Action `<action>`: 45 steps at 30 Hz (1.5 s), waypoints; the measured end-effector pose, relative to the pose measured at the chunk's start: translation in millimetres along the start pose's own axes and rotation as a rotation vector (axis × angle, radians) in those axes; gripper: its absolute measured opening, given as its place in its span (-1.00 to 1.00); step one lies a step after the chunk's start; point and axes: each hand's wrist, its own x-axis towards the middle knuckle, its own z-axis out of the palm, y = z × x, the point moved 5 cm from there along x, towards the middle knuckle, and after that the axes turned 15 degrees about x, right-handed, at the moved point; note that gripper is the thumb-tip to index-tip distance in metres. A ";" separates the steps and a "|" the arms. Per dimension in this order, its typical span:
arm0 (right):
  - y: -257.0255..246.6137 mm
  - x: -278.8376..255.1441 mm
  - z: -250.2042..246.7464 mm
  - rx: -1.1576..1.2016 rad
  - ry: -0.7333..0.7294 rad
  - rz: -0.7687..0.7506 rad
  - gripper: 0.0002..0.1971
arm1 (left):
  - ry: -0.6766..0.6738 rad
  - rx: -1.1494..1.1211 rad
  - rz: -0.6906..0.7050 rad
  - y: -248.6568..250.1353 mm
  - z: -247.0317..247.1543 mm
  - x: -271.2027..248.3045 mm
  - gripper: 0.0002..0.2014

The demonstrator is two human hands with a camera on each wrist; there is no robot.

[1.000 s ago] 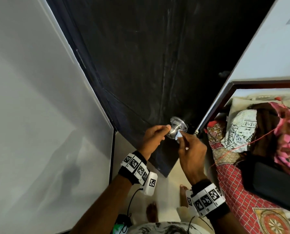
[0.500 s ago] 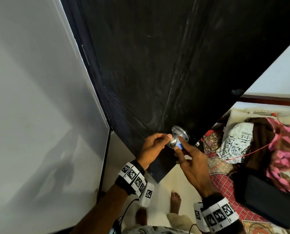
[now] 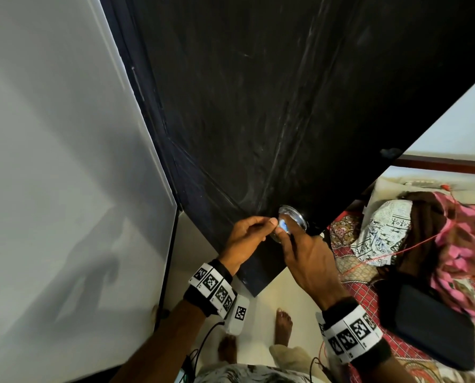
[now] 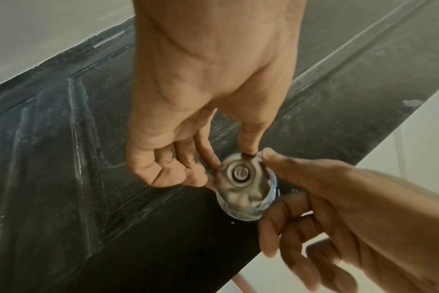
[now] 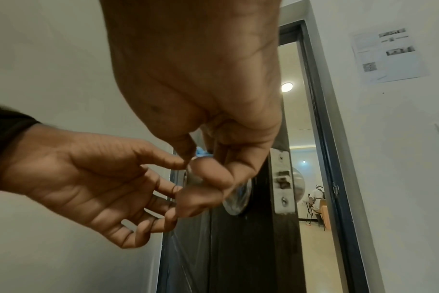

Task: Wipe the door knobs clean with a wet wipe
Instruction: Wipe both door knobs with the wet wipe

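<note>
A round metal door knob (image 3: 291, 218) (image 4: 240, 179) sits on the black door (image 3: 258, 120). A thin bluish wet wipe (image 3: 282, 225) (image 4: 269, 200) (image 5: 201, 153) wraps the knob's right and lower side. My right hand (image 3: 283, 234) (image 4: 273, 186) (image 5: 201, 160) comes from below right and pinches the wipe against the knob with thumb and fingers. My left hand (image 3: 269, 226) (image 4: 229, 158) (image 5: 174, 178) is on the knob's left, with thumb on the top rim and forefinger behind it. Most of the knob is hidden by fingers in the right wrist view.
The door stands ajar, with a white wall (image 3: 51, 161) on the left. A steel latch plate (image 5: 281, 178) shows on the door's edge, and a lit room lies beyond. A bed with patterned cloths (image 3: 396, 239) and a black bag (image 3: 429, 327) lies to the right. My bare feet (image 3: 283, 324) stand below.
My right hand has swung down under the knob, drawing the wipe round it. The left hand has kept its place on the knob. My head has shifted closer to the door.
</note>
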 end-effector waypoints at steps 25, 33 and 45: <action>16.5 -38.0 12.1 1.136 0.524 0.400 -0.71 | -0.051 0.015 -0.058 -7.8 1.6 3.6 -0.67; 26.4 -29.1 23.0 1.130 0.602 0.433 -0.76 | -0.050 0.026 -0.045 -14.0 3.0 10.1 -0.68; 25.6 -13.7 64.0 1.996 0.352 1.022 -0.82 | 0.061 -0.062 -0.020 -19.6 -0.7 14.5 -0.70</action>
